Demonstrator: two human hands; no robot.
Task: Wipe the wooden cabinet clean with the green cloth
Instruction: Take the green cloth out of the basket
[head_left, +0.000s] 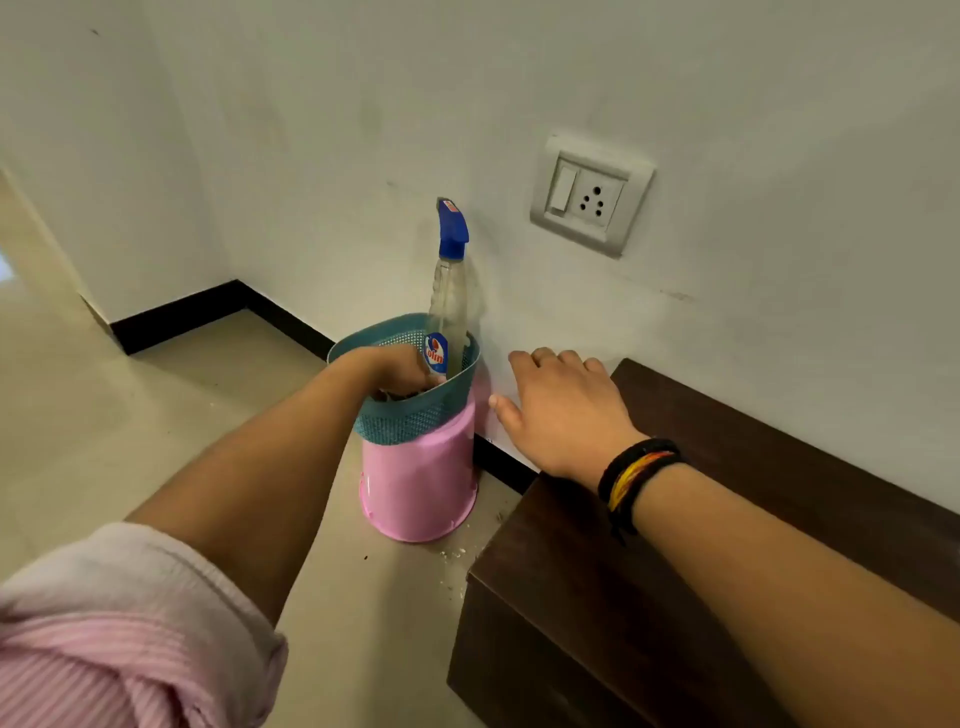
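Wooden cabinet (597, 587) sits under my right hand (563, 410), fingers spread and holding nothing; my left hand (387, 366) reaches into the teal basket (415, 415), its grip hidden.

Single head-worn view, looking forward and down, close over the wooden cabinet (649, 545), facing the wall (727, 78)

**Floor and what sits on it**

Pale tiled floor (171, 395) with black skirting (176, 317) along the wall base. Pink bucket (418, 483) stands upside down on it, close to the wall. Dark wooden cabinet (561, 597) just right of the bucket, against the wall. Small crumbs (454, 555) on the floor between them.
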